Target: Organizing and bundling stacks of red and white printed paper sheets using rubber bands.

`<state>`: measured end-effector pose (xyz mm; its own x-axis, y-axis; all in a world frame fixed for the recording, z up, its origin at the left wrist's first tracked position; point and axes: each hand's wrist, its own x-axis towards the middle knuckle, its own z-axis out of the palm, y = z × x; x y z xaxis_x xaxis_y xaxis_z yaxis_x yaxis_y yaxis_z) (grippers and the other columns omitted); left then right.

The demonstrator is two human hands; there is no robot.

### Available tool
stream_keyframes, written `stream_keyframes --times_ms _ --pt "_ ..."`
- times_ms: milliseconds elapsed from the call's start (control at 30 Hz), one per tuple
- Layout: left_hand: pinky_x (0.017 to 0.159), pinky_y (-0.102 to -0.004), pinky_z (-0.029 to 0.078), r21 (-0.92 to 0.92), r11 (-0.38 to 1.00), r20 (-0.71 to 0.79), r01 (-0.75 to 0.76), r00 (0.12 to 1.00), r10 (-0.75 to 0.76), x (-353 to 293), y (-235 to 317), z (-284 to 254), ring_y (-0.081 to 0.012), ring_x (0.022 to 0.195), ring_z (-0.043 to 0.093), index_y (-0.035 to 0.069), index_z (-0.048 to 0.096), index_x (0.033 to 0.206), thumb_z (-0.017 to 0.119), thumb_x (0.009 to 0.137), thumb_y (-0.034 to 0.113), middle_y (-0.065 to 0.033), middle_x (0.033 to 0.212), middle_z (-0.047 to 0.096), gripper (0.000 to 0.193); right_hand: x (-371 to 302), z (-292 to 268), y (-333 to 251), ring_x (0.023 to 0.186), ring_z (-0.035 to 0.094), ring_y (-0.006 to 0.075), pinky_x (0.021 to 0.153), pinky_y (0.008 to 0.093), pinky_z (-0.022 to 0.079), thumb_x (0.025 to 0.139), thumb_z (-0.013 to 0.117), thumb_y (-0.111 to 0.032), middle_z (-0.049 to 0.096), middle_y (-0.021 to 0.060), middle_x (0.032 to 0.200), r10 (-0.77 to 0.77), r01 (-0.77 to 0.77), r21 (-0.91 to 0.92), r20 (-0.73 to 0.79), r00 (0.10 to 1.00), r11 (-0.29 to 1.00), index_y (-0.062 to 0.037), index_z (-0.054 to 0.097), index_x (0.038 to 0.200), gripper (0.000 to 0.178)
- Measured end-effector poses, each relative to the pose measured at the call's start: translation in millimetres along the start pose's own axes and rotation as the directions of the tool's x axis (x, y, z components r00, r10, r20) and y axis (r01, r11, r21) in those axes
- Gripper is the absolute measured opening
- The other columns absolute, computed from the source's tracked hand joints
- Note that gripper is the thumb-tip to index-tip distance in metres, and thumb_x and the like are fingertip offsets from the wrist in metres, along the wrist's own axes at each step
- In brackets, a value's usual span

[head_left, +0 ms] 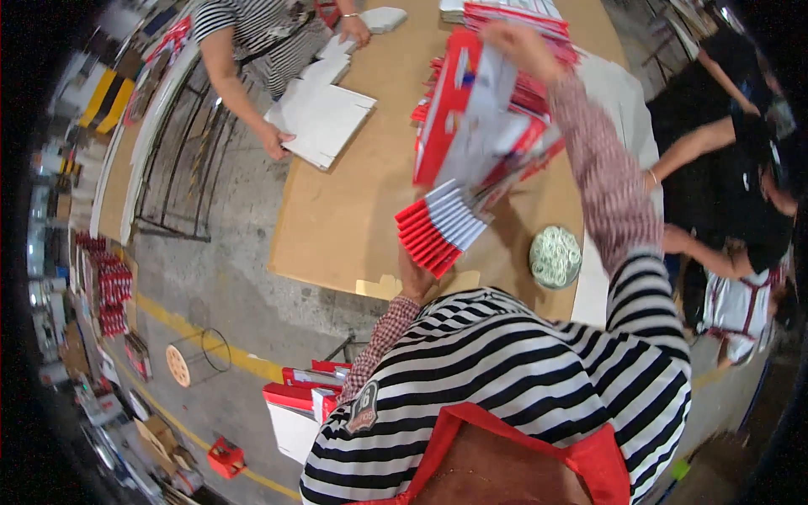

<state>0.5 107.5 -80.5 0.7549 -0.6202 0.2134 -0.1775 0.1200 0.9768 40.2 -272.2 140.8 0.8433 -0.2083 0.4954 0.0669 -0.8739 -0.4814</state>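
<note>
My left hand (414,276), near the table's front edge, is closed round the lower end of a fanned stack of narrow red-and-white flat cartons (440,227). Farther out, my right hand (523,49) pinches the upper edge of a larger red-and-white flat carton (450,109), smeared by motion. That carton hangs tilted just beyond the fanned stack, and I cannot tell whether the two touch. Behind it lies a pile of similar red-and-white cartons (534,93), partly hidden by my right hand and the carton.
A round container of pale green-white coils (555,257) stands right of my left hand on the brown-covered table (328,227). Across at the left, a co-worker's hands touch stacked white flat boxes (324,122). People in black stand at the right. A round stool (178,365) stands on the floor.
</note>
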Motion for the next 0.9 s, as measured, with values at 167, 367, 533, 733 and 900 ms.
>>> stream_keyframes --times_ms 167,367,533,733,900 --pt "0.088 -0.0346 0.043 0.31 0.95 0.121 -0.048 0.993 0.011 -1 -26 -12 -0.0216 0.101 0.055 0.004 0.055 0.111 0.072 0.073 0.018 -0.0098 0.108 0.059 0.044 -5 -65 138 0.065 0.05 0.0112 0.057 0.0274 0.042 0.089 0.049 -0.022 0.055 -0.0001 0.071 0.402 -0.369 0.308 -0.047 0.915 0.877 -0.0002 0.059 0.091 0.024" --pt "0.085 -0.0311 0.045 0.261 0.941 0.098 0.217 0.964 -0.249 2 -11 -24 -0.022 0.096 0.055 -0.003 0.054 0.109 0.065 0.076 0.001 -0.0115 0.106 0.058 0.035 -193 -10 117 0.073 0.061 0.0285 0.065 0.0378 0.047 0.08 0.058 -0.03 0.062 0.0174 0.08 0.359 -0.434 -0.279 -0.282 0.89 0.857 0.0005 0.058 0.094 0.033" --pt "0.08 -0.0333 0.044 0.207 0.961 0.105 0.183 0.972 -0.208 -2 -35 -23 -0.0209 0.09 0.055 0.0 0.055 0.105 0.065 0.078 0.01 -0.0092 0.102 0.057 0.03 -392 64 45 0.07 0.055 0.0323 0.063 0.0413 0.044 0.072 0.061 -0.018 0.053 0.0137 0.068 0.705 -0.736 -0.115 -0.221 0.674 0.667 -0.0031 0.057 0.073 0.016" --pt "0.076 -0.0305 0.045 0.008 0.962 -0.008 0.274 0.962 -0.274 11 6 13 -0.0168 0.082 0.057 0.002 0.064 0.091 0.068 0.078 0.013 -0.0038 0.087 0.063 0.018 -419 93 8 0.074 0.054 0.0326 0.065 0.0416 0.044 0.068 0.066 -0.017 0.055 0.0137 0.075 0.75 -0.81 -0.09 -0.331 0.573 0.579 -0.0034 0.056 0.073 0.018" --pt "0.07 -0.0303 0.045 0.431 0.885 0.043 0.177 0.976 -0.216 8 -16 -3 -0.016 0.076 0.057 0.003 0.062 0.091 0.068 0.077 0.024 -0.0038 0.08 0.061 0.026 -432 121 23 0.076 0.053 0.0315 0.069 0.0405 0.043 0.066 0.066 -0.014 0.055 0.0142 0.076 0.793 -0.853 -0.236 -0.317 0.52 0.465 -0.0032 0.058 0.079 0.018"
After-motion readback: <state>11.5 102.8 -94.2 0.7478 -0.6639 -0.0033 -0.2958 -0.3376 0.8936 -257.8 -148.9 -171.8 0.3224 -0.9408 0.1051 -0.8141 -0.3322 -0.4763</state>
